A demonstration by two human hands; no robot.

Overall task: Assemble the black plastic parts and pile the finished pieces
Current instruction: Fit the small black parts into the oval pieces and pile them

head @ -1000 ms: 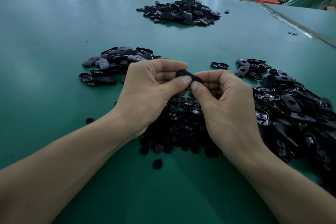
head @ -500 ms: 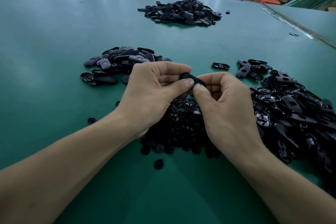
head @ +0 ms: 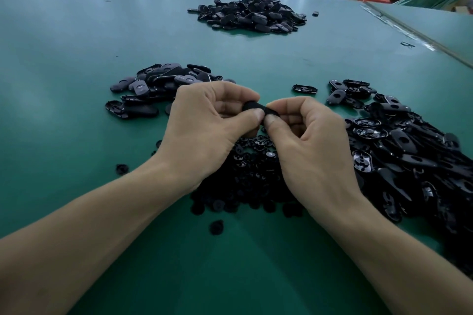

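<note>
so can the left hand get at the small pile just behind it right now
Probably yes. The small pile lies on the table just past the left hand with nothing between, but its fingers pinch a black part together with the right hand.

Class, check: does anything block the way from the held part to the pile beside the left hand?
Nothing visible does. The left hand and right hand pinch the part; only the left hand itself lies toward that pile.

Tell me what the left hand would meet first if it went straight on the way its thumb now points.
The left hand would probably meet the right hand first: both pinch one black part, thumb tips almost touching. Depth is unclear.
</note>
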